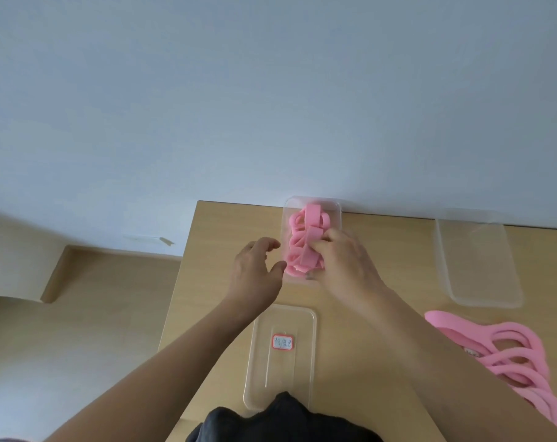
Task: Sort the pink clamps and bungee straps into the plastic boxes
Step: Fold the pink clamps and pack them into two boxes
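Nearest, below both hands: labelled clear box [280,355] by near tabletop [207,250] edge. Right of right hand: loose pink strap pile [507,355]. Left hand [255,269] relaxed, holding nothing, just beside filled box [335,212]. Right hand [344,260] curled onto pink bundle [306,231] inside. Far right: clear box [478,260], bare tabletop between.

a plain indoor room, a home or a small office; which of the two cannot be told. a light wood-laminate desk [226,224] stands pushed against a bare pale wall [271,90]; wood-look flooring [79,339] lies beside it; clear plastic storage boxes [478,260] sit on the desk, and one piece carries a small handwritten label [282,342].
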### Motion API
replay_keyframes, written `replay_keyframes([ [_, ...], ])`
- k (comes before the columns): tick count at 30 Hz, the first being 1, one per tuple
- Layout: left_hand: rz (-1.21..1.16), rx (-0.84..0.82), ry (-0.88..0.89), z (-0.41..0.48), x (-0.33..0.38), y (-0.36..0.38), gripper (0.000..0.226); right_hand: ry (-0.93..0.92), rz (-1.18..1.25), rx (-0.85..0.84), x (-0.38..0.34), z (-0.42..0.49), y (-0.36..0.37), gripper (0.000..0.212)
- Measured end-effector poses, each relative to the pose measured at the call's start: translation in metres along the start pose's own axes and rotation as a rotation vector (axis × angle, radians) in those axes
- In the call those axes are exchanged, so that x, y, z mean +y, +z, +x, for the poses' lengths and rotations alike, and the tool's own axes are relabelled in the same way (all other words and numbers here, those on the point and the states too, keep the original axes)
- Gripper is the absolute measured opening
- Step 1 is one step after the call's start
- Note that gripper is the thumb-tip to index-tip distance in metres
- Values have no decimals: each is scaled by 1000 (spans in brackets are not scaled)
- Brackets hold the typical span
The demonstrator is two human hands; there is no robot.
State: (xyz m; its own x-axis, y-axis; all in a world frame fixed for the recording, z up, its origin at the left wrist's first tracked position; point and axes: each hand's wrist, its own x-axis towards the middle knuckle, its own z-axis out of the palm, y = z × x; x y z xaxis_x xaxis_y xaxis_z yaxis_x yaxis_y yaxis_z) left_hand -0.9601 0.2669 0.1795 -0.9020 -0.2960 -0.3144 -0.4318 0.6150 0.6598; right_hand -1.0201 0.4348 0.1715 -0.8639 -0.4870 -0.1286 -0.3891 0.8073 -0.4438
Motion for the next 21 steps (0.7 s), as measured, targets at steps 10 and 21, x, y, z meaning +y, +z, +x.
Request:
replay_keyframes([
  [10,233,92,632,-71,14,16,38,270,97,184,-8,-140,-1,46],
  [21,315,-226,908,-160,46,121,42,808,-40,211,97,-324,-16,34],
])
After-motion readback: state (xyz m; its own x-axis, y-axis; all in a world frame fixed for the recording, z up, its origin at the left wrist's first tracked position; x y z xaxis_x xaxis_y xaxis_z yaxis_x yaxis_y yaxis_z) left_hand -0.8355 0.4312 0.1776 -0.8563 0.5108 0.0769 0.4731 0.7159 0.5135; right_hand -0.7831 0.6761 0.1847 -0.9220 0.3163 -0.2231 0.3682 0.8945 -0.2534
